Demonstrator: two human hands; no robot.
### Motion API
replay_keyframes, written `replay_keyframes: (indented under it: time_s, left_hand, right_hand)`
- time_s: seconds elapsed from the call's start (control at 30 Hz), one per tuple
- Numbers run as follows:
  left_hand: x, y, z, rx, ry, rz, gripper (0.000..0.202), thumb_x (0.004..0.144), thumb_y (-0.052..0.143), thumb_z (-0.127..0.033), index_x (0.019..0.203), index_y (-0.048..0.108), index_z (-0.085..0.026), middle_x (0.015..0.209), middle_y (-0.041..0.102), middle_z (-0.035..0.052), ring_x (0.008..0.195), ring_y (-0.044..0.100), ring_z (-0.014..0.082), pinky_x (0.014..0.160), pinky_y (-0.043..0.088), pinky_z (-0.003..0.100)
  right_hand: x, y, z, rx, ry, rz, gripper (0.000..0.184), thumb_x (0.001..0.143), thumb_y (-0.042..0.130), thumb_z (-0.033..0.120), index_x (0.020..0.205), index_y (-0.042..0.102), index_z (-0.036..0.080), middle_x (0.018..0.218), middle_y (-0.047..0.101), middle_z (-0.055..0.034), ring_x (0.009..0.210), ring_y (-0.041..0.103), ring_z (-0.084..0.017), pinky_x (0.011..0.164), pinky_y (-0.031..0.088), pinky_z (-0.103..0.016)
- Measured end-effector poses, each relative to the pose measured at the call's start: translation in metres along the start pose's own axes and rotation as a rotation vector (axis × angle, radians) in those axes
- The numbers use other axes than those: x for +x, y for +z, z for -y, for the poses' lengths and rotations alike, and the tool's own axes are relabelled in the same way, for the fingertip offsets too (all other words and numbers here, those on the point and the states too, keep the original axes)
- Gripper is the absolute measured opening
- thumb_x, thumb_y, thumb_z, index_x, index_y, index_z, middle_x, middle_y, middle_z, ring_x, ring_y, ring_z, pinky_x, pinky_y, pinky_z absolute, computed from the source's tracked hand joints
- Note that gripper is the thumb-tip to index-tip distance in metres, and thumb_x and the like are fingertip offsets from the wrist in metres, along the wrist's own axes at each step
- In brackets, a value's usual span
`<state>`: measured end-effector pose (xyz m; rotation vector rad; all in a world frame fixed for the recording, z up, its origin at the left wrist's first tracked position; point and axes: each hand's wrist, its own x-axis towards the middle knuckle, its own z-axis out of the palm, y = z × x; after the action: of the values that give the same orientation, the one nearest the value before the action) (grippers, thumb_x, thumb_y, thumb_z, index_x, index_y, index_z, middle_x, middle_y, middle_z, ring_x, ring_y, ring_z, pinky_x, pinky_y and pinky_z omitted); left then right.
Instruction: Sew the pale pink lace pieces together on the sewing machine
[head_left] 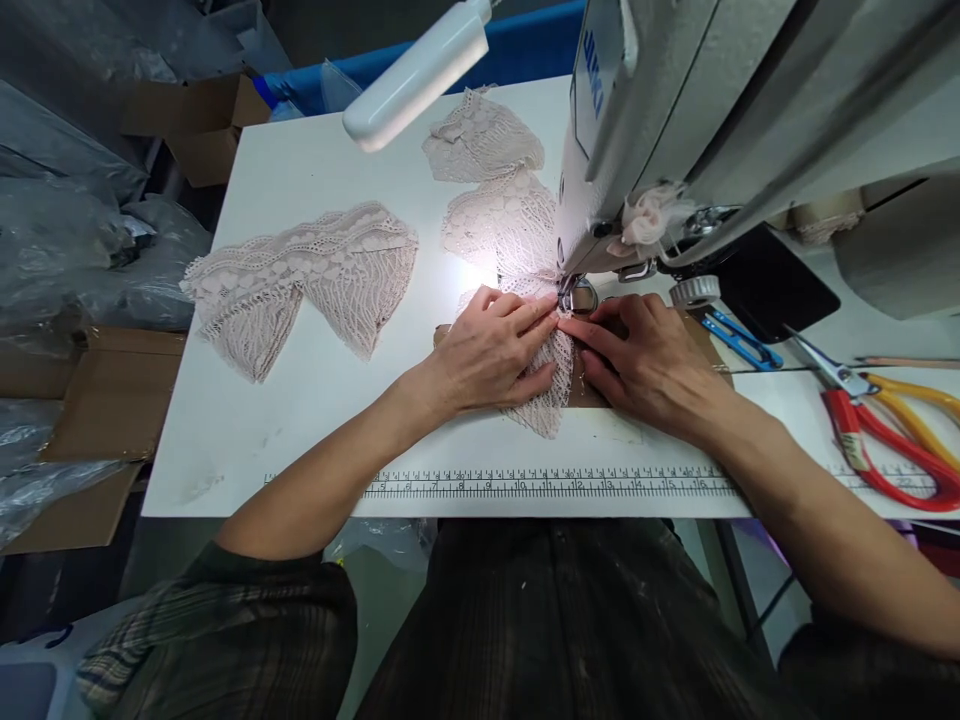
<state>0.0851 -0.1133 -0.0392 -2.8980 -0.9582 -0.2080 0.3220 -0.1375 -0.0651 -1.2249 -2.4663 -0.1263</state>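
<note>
A strip of beige lace (551, 415) lies under the needle area of a white sewing machine (589, 215). My left hand (495, 350) rests on it with fingers stretched flat, the fingertips beside the presser foot (579, 296). From the other side my right hand (649, 355) pinches the lace edge between thumb and forefinger, just in front of the foot. Behind the needle, the same lace continues toward a joined lace piece (499, 215) and a further one (484, 135). The needle tip and the exact stitch line are hidden by fingers and machine.
Left on the white table (315, 420) lies another lace piece (300, 265). A lamp (416, 75) hangs above. On the right are blue thread snips (741, 340), a black phone-like slab (780, 280) and red-and-yellow-handled scissors (892, 420). A printed ruler (525, 485) runs along the front edge.
</note>
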Motion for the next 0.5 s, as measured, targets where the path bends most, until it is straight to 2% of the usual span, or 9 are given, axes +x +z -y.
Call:
replay_keyframes:
  time_s: [0.2,0.37,0.5]
  left_hand:
    - [0.0034,0.0059,-0.0009,0.045,-0.047,-0.005,0.053,0.105,0.041,-0.044,0.141,0.056,-0.008,0.152,0.056,0.0211,0.118,0.060,0.0335,0.092,0.045,0.049]
    - [0.0055,0.0071,0.0014,0.036,-0.081,-0.005,0.054,0.105,0.040,-0.043,0.143,0.055,-0.007,0.154,0.054,0.0207,0.119,0.060,0.0331,0.094,0.046,0.047]
    - [0.0062,0.0101,0.0052,-0.020,-0.076,-0.084,0.050,0.103,0.045,-0.042,0.138,0.058,-0.009,0.148,0.059,0.0200,0.118,0.060,0.0341,0.093,0.046,0.049]
  right_hand:
    - [-0.0023,-0.0031,0.0020,0.021,0.008,0.029,0.039,0.102,0.047,0.035,0.134,0.068,0.025,0.120,0.062,-0.0156,0.102,0.052,-0.029,0.087,0.045,-0.044]
    - [-0.0039,-0.0033,0.0020,0.048,0.002,0.013,0.037,0.103,0.046,0.034,0.129,0.070,0.025,0.122,0.061,-0.0156,0.106,0.050,-0.029,0.088,0.044,-0.044]
    - [-0.0027,0.0010,0.0009,0.057,0.028,0.014,0.040,0.103,0.044,0.037,0.132,0.069,0.025,0.120,0.061,-0.0152,0.103,0.048,-0.028,0.087,0.042,-0.043]
